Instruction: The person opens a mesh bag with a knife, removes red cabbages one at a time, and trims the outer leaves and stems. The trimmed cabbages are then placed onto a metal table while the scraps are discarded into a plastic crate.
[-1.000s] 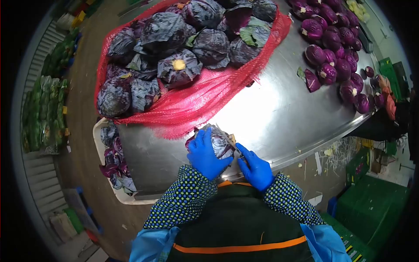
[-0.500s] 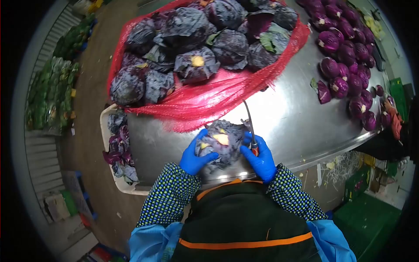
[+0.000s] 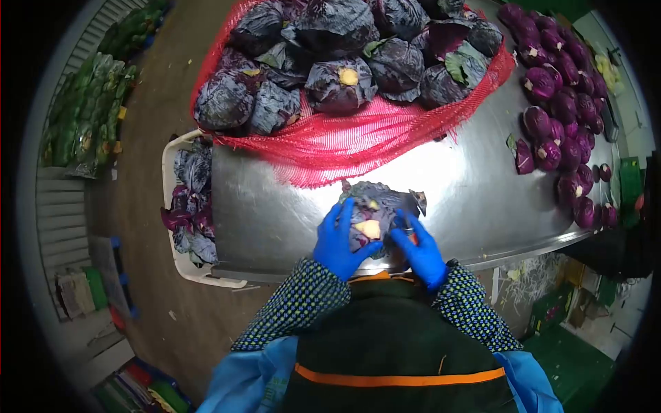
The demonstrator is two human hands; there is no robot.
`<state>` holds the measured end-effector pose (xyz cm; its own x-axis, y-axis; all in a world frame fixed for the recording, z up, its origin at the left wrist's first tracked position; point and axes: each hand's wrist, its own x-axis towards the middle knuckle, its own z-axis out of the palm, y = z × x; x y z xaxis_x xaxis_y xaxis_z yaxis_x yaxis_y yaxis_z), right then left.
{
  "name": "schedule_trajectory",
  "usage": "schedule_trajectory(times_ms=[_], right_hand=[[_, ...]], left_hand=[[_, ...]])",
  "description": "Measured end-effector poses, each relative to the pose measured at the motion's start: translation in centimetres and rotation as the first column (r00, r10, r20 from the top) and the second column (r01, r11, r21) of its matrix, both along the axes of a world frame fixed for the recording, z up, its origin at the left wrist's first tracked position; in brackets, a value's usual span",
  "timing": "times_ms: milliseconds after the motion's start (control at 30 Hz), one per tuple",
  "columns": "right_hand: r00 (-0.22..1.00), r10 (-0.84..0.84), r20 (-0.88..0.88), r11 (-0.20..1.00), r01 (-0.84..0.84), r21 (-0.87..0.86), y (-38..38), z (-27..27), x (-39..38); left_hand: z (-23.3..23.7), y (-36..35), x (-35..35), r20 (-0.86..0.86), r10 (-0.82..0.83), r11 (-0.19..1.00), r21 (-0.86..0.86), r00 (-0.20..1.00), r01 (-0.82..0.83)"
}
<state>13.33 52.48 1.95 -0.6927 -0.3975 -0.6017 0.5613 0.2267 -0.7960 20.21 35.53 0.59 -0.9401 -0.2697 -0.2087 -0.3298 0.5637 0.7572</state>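
Observation:
A red cabbage (image 3: 389, 202) with loose dark outer leaves sits near the front edge of the steel table, its pale cut stem facing up. My left hand (image 3: 342, 242), in a blue glove, is wrapped around the cabbage's left side, thumb near the stem. At the right side, my gloved right hand (image 3: 423, 256) is closed around a knife (image 3: 412, 237); its red and black handle shows between the fingers, close against the cabbage. The blade cannot be made out.
A red mesh sack (image 3: 344, 148) holds several untrimmed cabbages at the back. Trimmed purple cabbages (image 3: 549, 153) lie at the right. A white bin (image 3: 169, 206) of stripped leaves stands at the table's left end. Green crates (image 3: 553, 308) are at lower right.
The knife blade, earlier pointing away over the table, has swung down out of sight beside the cabbage. My left hand has shifted along the cabbage's left side. The whole view has tilted slightly.

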Motion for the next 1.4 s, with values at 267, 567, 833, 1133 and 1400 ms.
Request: schedule_trajectory(times_ms=[267,567,833,1133,1400], right_hand=[[0.995,0.055,-0.078,0.998,-0.057,-0.023,0.6,-0.9,-1.5],[0.637,0.530,-0.559,0.834,-0.272,0.480,3.5,0.5,2.4],[0.757,0.429,-0.493,0.855,-0.165,0.491,3.3,-4.1,-3.3],[0.811,0.423,-0.405,0.871,-0.239,0.430,-1.9,-1.7,-5.1],[0.693,0.324,-0.644,0.919,-0.070,0.387,0.0,-3.7,-2.5]], left_hand=[[-0.9,-0.6,0.6,-0.179,-0.317,0.948,-0.102,0.931,0.303],[-2.0,2.2,0.8,-0.098,-0.059,0.988,-0.146,0.993,0.045],[-1.9,2.0,1.2,-0.149,-0.093,0.992,-0.104,0.984,0.078],[-0.3,-2.0,2.5,-0.224,-0.293,0.941,-0.238,0.930,0.239],[-2.4,-1.4,0.1,-0.066,-0.044,0.993,0.106,0.997,0.051]])
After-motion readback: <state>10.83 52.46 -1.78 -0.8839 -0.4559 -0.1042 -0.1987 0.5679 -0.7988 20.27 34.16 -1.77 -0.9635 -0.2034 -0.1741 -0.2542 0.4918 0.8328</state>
